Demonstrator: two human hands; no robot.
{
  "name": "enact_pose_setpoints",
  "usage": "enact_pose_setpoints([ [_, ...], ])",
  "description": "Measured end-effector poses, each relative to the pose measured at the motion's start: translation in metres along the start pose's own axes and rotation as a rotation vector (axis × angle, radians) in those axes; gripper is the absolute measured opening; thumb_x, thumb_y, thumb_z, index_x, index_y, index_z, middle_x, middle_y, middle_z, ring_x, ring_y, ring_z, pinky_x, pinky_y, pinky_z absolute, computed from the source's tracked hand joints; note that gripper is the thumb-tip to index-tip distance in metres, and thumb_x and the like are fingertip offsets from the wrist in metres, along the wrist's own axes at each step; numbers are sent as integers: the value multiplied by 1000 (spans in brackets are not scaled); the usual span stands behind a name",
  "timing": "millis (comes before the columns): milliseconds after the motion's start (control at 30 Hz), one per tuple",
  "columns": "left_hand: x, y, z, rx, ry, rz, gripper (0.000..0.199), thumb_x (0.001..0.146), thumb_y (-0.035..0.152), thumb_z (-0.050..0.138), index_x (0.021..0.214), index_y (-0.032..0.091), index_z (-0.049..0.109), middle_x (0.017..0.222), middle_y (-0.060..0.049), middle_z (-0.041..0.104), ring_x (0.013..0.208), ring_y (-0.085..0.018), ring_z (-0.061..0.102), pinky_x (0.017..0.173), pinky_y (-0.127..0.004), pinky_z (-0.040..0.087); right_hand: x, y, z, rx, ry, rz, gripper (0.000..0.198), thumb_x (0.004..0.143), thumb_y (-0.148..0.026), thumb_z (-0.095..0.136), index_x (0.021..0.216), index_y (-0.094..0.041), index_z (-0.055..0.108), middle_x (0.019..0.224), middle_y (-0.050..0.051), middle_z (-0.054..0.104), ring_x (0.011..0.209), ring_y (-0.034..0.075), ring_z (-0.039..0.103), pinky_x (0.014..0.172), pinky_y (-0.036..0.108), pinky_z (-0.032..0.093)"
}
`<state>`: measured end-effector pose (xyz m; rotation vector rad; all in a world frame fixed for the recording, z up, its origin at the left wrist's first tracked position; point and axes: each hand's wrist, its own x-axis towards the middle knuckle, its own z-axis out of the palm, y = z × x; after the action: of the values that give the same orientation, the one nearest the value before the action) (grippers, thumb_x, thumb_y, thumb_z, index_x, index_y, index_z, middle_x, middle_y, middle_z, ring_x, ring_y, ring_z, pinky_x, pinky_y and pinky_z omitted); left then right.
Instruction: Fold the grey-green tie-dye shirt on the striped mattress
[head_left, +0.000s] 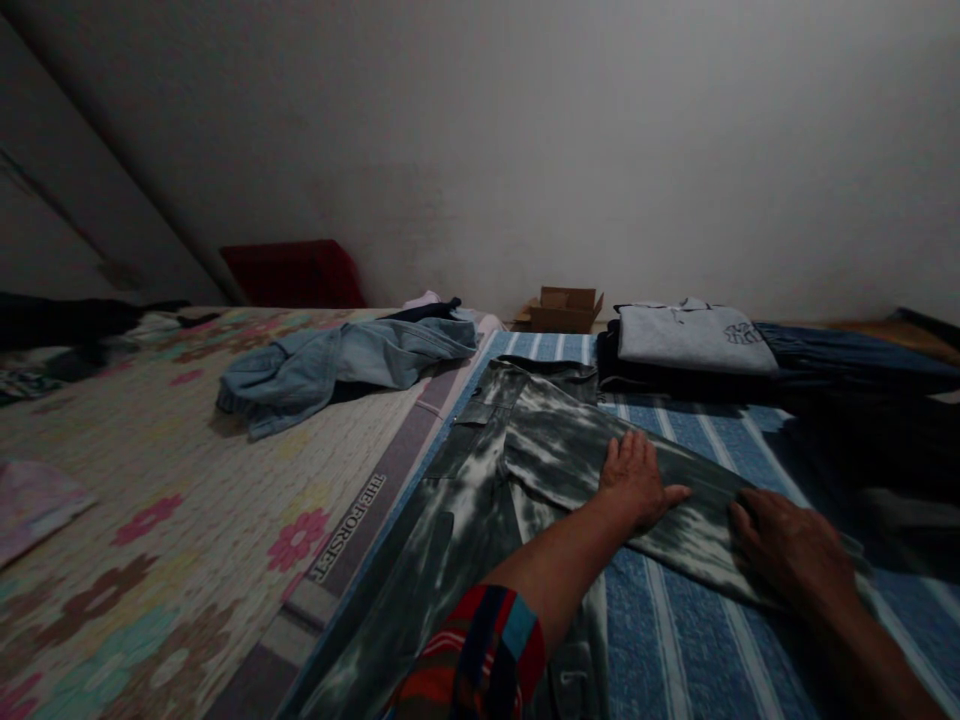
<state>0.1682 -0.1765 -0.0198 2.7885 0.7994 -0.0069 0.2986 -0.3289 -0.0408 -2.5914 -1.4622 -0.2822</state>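
Note:
A pair of grey-green tie-dye trousers (480, 440) is spread on a blue striped sheet, waistband at the far end. One trouser leg runs toward me, while the other slants out to the right. My left hand (634, 482) lies palm down on the slanting leg, its thumb spread from the fingers. Farther along that leg, near the hem, my right hand (799, 545) rests on the cloth with its fingers extended and partly in shadow. Neither hand grips anything that I can see.
Folded clothes, a grey hoodie (694, 338) on top, are stacked at the far right beside dark jeans (855, 358). Behind the trousers stands a cardboard box (564, 310). A crumpled light denim garment (352, 358) lies left on the flowered bedcover (217, 520). A wall rises behind.

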Motion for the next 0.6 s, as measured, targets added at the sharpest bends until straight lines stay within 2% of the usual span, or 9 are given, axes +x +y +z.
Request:
enact_pose_setpoints([
  [333, -12, 8, -1, -118, -58, 37, 91, 85, 71, 13, 148, 5, 19, 157, -14, 10, 145, -26, 1, 117, -46, 4, -1, 3, 2, -6, 28, -25, 42, 91, -39, 26, 96, -18, 62, 105, 12, 67, 92, 25, 64, 80, 39, 42],
  [600, -11, 6, 6, -110, -20, 58, 92, 85, 72, 13, 148, 5, 18, 157, -15, 12, 145, -27, 2, 117, -47, 5, 0, 1, 0, 24, 20, -21, 42, 88, -41, 25, 88, -20, 61, 100, 12, 68, 89, 25, 64, 78, 40, 43],
])
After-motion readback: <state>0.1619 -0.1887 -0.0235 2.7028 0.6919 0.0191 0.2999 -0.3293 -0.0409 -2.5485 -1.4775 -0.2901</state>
